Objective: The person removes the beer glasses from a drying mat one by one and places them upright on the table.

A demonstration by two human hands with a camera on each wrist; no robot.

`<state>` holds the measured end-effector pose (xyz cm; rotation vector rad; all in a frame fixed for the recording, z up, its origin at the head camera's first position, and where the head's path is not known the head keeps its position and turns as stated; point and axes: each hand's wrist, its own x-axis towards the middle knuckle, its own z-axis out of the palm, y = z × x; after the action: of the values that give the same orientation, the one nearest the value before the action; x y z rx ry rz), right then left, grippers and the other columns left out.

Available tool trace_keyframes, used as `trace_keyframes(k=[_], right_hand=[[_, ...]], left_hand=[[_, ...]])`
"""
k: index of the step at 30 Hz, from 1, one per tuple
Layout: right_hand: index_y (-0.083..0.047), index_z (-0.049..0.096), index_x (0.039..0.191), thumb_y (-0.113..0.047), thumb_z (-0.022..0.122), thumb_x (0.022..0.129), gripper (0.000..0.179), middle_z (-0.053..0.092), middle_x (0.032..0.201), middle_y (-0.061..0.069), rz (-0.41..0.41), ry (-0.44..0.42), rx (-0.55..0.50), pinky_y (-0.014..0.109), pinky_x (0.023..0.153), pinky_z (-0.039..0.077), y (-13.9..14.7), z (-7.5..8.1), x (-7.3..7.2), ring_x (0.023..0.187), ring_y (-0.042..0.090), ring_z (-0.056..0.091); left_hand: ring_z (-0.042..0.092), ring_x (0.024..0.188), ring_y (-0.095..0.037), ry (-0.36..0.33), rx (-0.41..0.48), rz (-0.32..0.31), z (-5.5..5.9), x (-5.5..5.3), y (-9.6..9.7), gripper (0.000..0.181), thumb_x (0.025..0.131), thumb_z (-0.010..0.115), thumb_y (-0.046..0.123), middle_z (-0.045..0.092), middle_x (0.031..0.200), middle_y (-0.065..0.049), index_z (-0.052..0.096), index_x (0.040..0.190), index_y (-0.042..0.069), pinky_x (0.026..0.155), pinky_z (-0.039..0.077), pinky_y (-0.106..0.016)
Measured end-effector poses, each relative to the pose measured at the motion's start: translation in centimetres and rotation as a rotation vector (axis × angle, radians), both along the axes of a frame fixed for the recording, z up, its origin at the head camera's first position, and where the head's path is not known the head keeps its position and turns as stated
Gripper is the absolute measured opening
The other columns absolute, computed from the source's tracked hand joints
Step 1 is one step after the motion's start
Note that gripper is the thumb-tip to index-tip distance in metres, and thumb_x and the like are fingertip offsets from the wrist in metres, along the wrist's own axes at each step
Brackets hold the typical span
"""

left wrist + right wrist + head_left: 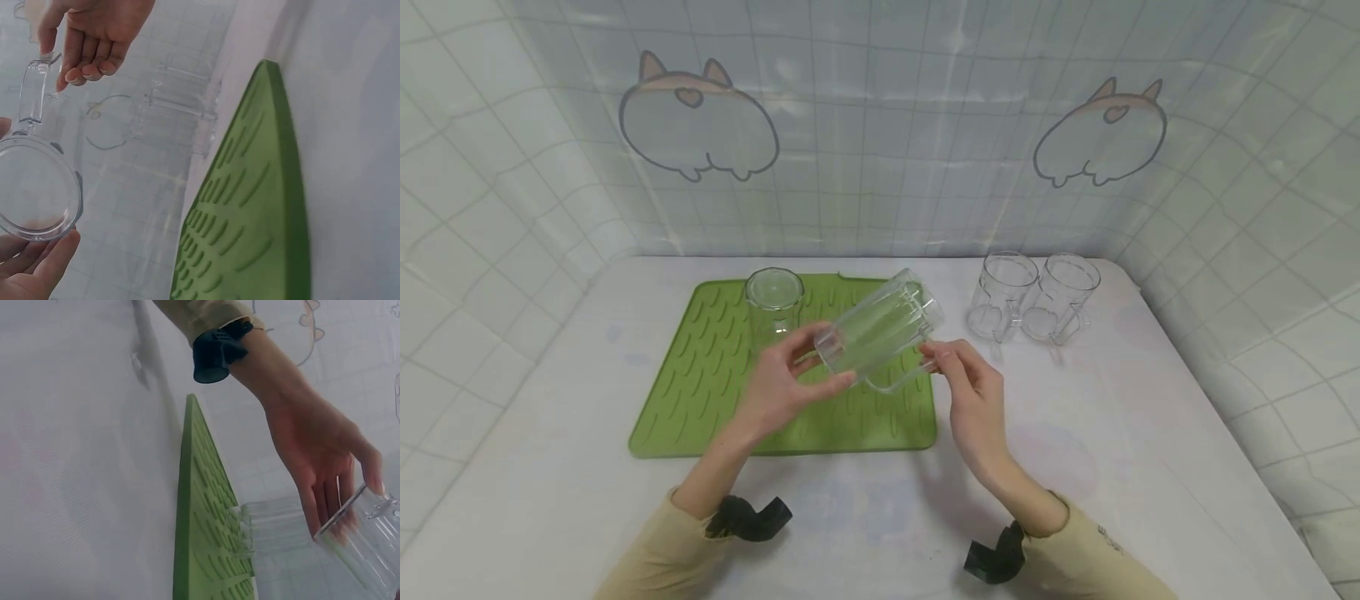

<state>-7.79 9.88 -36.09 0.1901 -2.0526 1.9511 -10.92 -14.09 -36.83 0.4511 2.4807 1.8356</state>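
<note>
A clear glass mug (880, 325) is held tilted in the air over the green ridged mat (677, 408), its handle slanting down. My left hand (775, 387) grips the end of the mug at the left, thumb on one side and fingers on the other. With thumb and fingertips my right hand (979, 404) pinches the handle. In the left wrist view the round end of the mug (34, 187) faces the camera. Another glass mug (773, 292) stands on the mat, partly behind my left hand.
Two more glass mugs, one (1002, 296) beside the other (1060, 298), stand close together on the white table (1120, 433), right of the mat. A tiled-pattern sheet (880, 167) rises behind the table and along both sides.
</note>
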Motion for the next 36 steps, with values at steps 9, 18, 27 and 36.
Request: trace_keyframes(k=[9,18,27,36], right_hand=[[0.001,0.068,0.088,-0.025,0.051,0.105,0.036,0.069,0.091,0.019,0.027,-0.093,-0.028,0.03,0.091,0.051,0.2,0.3,0.5,0.093,0.021,0.062],[0.008,0.069,0.105,-0.017,0.053,0.102,0.03,0.069,0.086,0.012,0.121,-0.209,-0.157,0.034,0.106,0.042,0.4,0.3,1.3,0.092,0.02,0.062],[0.002,0.07,0.106,-0.017,0.057,0.101,0.023,0.069,0.084,0.0,0.226,-0.29,-0.318,0.028,0.11,0.042,0.4,0.2,2.1,0.093,0.018,0.063],[-0.011,0.074,0.1,-0.013,0.056,0.101,0.018,0.07,0.087,-0.001,0.311,-0.294,-0.355,0.029,0.11,0.042,0.4,0.1,2.7,0.096,0.016,0.063]], left_hand=[[0.053,0.133,-0.034,-0.029,-0.062,-0.038,-1.3,0.6,0.6,0.083,0.076,0.088,0.024,0.055,0.144,-0.014,0.046,0.145,0.005,0.109,0.048,-0.038],[0.055,0.13,-0.03,-0.022,-0.072,-0.066,-2.4,0.9,1.4,0.083,0.075,0.089,0.02,0.059,0.139,-0.013,0.047,0.144,0.004,0.111,0.047,-0.035],[0.052,0.134,-0.03,-0.064,-0.107,-0.068,-2.7,1.3,2.1,0.087,0.076,0.089,0.023,0.056,0.143,-0.011,0.044,0.147,0.004,0.113,0.046,-0.038],[0.049,0.136,-0.035,-0.102,-0.106,-0.051,-3.0,1.4,2.3,0.09,0.074,0.089,0.024,0.051,0.148,-0.012,0.042,0.149,0.008,0.111,0.047,-0.045]])
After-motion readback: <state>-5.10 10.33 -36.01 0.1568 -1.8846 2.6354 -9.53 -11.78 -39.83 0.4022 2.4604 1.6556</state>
